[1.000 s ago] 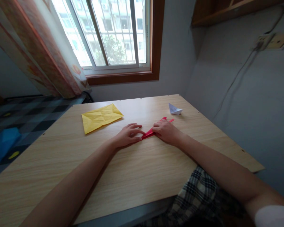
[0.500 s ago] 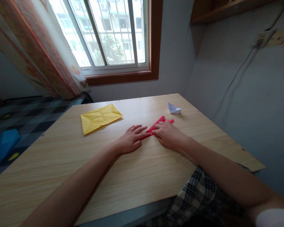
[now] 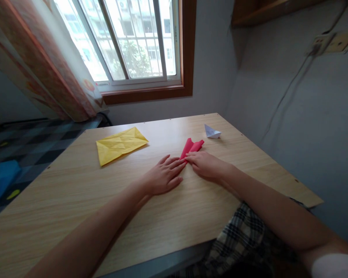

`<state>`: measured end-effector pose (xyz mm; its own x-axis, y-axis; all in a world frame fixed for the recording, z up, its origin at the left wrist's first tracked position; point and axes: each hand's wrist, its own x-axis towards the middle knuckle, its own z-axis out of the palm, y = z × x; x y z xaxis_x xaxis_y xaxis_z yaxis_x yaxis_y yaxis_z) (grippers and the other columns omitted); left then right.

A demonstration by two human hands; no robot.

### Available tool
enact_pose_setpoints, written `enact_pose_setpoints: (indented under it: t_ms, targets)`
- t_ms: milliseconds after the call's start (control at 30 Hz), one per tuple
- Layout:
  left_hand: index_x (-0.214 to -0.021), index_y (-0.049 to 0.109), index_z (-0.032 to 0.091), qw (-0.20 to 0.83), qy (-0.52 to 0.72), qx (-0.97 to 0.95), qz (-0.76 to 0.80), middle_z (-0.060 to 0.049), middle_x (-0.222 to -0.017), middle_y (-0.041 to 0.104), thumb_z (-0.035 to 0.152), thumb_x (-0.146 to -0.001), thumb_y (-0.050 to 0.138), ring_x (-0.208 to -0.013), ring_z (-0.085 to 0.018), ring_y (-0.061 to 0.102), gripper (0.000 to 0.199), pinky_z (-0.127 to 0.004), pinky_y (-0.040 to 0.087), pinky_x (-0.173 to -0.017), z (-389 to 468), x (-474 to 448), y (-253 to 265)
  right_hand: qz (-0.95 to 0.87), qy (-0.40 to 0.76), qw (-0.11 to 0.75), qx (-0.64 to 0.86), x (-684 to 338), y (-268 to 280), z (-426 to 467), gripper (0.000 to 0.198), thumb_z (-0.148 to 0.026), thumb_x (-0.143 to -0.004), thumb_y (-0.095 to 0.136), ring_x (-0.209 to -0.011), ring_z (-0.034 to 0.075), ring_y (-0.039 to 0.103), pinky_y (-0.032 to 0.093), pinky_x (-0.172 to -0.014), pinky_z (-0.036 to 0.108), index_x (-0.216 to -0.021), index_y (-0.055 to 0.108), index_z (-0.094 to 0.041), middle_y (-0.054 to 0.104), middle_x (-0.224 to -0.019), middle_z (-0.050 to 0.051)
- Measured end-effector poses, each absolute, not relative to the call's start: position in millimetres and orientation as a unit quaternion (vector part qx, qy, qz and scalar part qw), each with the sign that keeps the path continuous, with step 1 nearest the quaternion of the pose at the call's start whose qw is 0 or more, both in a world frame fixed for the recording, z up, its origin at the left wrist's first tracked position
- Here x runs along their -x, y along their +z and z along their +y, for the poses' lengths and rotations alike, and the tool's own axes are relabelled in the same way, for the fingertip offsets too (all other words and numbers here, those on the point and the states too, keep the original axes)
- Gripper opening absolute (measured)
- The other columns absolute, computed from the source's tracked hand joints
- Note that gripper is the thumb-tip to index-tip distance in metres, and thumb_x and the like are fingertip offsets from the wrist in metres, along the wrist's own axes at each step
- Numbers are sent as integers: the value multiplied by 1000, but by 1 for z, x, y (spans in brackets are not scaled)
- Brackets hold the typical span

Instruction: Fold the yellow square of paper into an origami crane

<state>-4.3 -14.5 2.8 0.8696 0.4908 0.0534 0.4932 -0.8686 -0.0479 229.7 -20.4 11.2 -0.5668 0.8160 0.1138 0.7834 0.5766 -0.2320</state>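
Note:
A red folded paper (image 3: 190,148) lies on the wooden table, its two pointed flaps spreading away from me. My left hand (image 3: 164,174) rests flat on the tabletop with fingers stretched out, the fingertips touching the paper's near end. From the other side my right hand (image 3: 204,165) has its fingers bent together on the paper's near right part, gripping or pressing it down. Both hands cover that near end, so its folds there are hidden. Behind the right hand sits a small white paper boat (image 3: 212,132).
A creased yellow folded paper (image 3: 121,146) lies left on the table (image 3: 150,231). Beyond the left edge, a blue folded paper (image 3: 2,181) rests on checked cloth. A window (image 3: 133,42) and a curtain (image 3: 55,58) are behind; a wall with a socket (image 3: 321,44) stands right.
The red paper has swung so its flaps point more away from me and stand further apart. My right hand has shifted slightly left, and my left hand has come a little nearer to me.

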Motion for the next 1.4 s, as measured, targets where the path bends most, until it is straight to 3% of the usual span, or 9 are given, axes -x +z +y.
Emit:
enact_pose_setpoints:
  t_ms: [233,433,733,833,933,1000,1133,1233,1400]
  targets:
    - [-156,34,22,9,-4,964,-264,-6,-163,36,46,-106,31,-151,-25,32,55,-49,11,-125,-14,3,6,-844,70,56,529,-238,0,-10,53,-23,-100,39,-146,31,40,33,-119,46,-149,49,-6,44,-156,20]
    - [-154,38,24,16,-18,966,-258,-6,-161,40,46,-106,33,-149,-26,36,54,-50,16,-124,-14,4,7,-826,48,53,559,-257,-4,9,54,-25,-101,34,-149,29,36,29,-120,50,-153,44,-11,37,-161,14]
    - [-153,40,23,24,-27,965,-260,-6,-160,43,45,-105,35,-148,-27,37,53,-51,16,-124,-16,3,7,-803,-6,73,591,-266,-13,24,49,-32,-105,32,-146,30,39,27,-118,51,-147,51,-14,47,-156,14]
    - [-150,45,24,26,-41,962,-269,-5,-157,47,42,-104,37,-145,-27,41,50,-52,17,-124,-17,2,7,-790,-29,96,605,-265,-12,21,49,-36,-104,41,-144,32,39,28,-117,53,-145,53,-11,46,-155,18]
    - [-144,53,23,35,-67,958,-278,-4,-150,55,40,-104,39,-139,-27,46,46,-52,18,-123,-20,-1,8,-811,-44,161,560,-263,-5,15,44,-29,-98,53,-140,32,45,31,-116,50,-138,59,-13,52,-150,18]
    - [-139,58,24,46,-88,955,-280,-4,-143,61,38,-103,39,-133,-27,51,43,-52,20,-122,-22,-3,9,-843,-31,217,490,-258,0,9,36,-20,-96,53,-133,27,52,37,-113,43,-129,67,-17,62,-141,12]
    - [-128,66,21,76,-116,951,-277,-6,-121,70,33,-101,39,-116,-26,57,40,-51,28,-118,-22,-5,11,-900,44,222,371,-247,4,2,29,-8,-89,55,-103,19,67,47,-99,33,-103,78,-19,77,-110,7]
    - [-124,69,18,87,-123,952,-265,-9,-106,69,29,-98,41,-104,-26,57,39,-49,36,-112,-19,-4,11,-905,52,220,359,-243,4,0,28,-8,-88,57,-101,20,67,47,-97,34,-102,79,-18,77,-107,8]
    - [-125,69,18,67,-125,953,-269,-10,-107,66,27,-95,49,-107,-28,54,37,-47,43,-106,-13,0,8,-895,55,234,375,-244,10,-4,19,-18,-93,60,-100,20,66,46,-94,35,-97,78,-19,76,-106,8]
